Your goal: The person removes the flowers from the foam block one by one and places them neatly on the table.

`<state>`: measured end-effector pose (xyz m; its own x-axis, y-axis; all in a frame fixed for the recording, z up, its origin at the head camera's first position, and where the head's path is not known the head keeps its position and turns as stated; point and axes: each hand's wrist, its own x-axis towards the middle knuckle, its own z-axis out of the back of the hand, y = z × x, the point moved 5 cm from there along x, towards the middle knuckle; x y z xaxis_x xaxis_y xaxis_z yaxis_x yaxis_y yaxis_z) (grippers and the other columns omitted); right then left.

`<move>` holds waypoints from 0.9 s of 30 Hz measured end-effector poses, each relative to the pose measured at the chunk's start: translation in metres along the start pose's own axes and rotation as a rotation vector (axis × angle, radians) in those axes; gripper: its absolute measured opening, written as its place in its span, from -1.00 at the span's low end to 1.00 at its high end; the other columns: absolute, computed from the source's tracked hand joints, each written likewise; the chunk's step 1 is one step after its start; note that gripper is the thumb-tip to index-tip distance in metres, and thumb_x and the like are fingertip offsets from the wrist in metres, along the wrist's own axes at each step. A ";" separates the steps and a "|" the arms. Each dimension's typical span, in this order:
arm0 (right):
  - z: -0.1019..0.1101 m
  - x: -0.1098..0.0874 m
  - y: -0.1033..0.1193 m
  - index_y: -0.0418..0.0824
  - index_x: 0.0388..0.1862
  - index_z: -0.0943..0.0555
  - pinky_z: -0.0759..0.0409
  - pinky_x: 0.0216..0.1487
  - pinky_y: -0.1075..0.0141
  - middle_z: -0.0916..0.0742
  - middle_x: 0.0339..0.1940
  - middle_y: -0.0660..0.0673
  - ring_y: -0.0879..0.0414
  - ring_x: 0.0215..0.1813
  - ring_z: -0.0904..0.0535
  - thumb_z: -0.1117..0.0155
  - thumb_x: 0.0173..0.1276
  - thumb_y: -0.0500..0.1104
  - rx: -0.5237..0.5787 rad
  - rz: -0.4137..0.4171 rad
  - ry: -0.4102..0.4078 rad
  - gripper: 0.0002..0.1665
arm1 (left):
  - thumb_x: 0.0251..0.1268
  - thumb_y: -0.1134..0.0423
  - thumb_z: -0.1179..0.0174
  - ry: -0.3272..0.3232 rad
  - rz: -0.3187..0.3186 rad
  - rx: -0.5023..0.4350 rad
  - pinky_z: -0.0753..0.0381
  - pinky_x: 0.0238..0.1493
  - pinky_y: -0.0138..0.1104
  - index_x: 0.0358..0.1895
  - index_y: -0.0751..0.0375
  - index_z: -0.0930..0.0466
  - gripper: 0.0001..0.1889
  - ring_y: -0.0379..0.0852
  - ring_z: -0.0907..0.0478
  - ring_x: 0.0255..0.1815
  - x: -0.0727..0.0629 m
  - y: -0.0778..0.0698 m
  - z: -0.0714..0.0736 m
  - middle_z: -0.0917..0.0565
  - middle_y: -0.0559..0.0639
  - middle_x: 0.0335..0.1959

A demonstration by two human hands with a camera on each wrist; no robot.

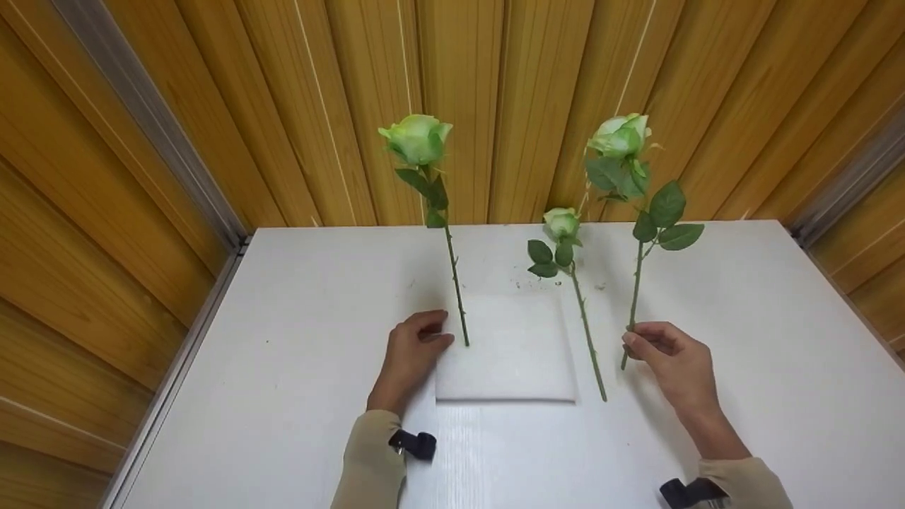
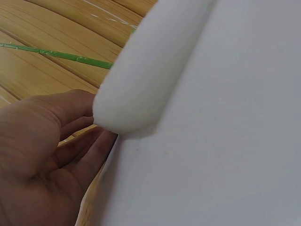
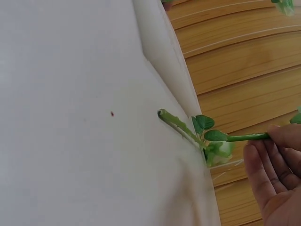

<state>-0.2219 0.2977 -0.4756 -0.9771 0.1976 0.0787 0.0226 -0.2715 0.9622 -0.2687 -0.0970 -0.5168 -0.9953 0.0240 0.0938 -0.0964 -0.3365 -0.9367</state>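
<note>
A white foam-like block [image 1: 512, 382] lies on the white table. One pale green rose [image 1: 416, 139] stands up from its left part, leaning slightly left. My left hand [image 1: 410, 357] is at the block's left side, thumb and fingertips right at its edge; in the left wrist view the foam block [image 2: 146, 70] hides those fingertips. My right hand [image 1: 675, 360] pinches a second rose [image 1: 621, 138] low on its stem, bloom up, to the right of the block. The cut stem end [image 3: 249, 137] points out from between thumb and fingers. A third rose [image 1: 563, 223] lies between the block and that hand.
Dark crumbs [image 1: 527, 285] are scattered behind the block. A wood-look panel wall [image 1: 459, 85] rises behind the table, with metal rails [image 1: 177, 382] along the sides. Black wrist cameras [image 1: 413, 444] are strapped at both sleeves.
</note>
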 end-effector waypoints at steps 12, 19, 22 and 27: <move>0.009 0.000 -0.015 -0.54 0.12 -0.65 -0.76 -0.04 0.35 -0.86 -0.18 -0.08 0.22 -0.18 -0.79 -0.48 0.47 -0.24 0.011 -0.093 0.006 -0.58 | 0.34 0.41 -0.44 0.008 -0.001 -0.010 -0.68 0.21 -0.17 0.27 0.32 -0.69 -0.56 0.10 -0.68 0.16 0.000 -0.002 0.000 -0.70 0.20 0.15; 0.010 0.001 -0.025 -0.54 0.15 -0.65 -0.75 -0.07 0.39 -0.85 -0.17 -0.05 0.26 -0.19 -0.77 -0.48 0.46 -0.25 -0.010 -0.148 0.014 -0.57 | 0.33 0.41 -0.44 0.003 -0.008 -0.023 -0.68 0.21 -0.14 0.26 0.32 -0.70 -0.57 0.10 -0.70 0.15 0.000 -0.001 0.001 -0.72 0.21 0.12; 0.011 0.002 -0.029 -0.52 0.15 -0.65 -0.74 -0.07 0.41 -0.85 -0.16 -0.01 0.29 -0.18 -0.75 -0.49 0.46 -0.22 -0.028 -0.173 0.023 -0.55 | 0.34 0.41 -0.44 0.005 -0.003 -0.026 -0.68 0.21 -0.14 0.26 0.32 -0.70 -0.57 0.10 -0.70 0.15 0.000 0.000 0.000 -0.71 0.21 0.12; 0.011 0.002 -0.033 -0.49 0.17 -0.65 -0.74 -0.07 0.40 -0.84 -0.14 0.01 0.29 -0.15 -0.75 -0.49 0.47 -0.19 -0.044 -0.207 0.040 -0.54 | 0.33 0.42 -0.45 0.006 -0.003 -0.032 -0.69 0.20 -0.15 0.26 0.31 -0.70 -0.57 0.09 -0.70 0.14 0.000 0.001 0.000 -0.72 0.20 0.11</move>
<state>-0.2221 0.3176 -0.5042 -0.9676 0.2163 -0.1307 -0.1879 -0.2701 0.9443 -0.2690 -0.0970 -0.5177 -0.9950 0.0309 0.0945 -0.0994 -0.3057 -0.9469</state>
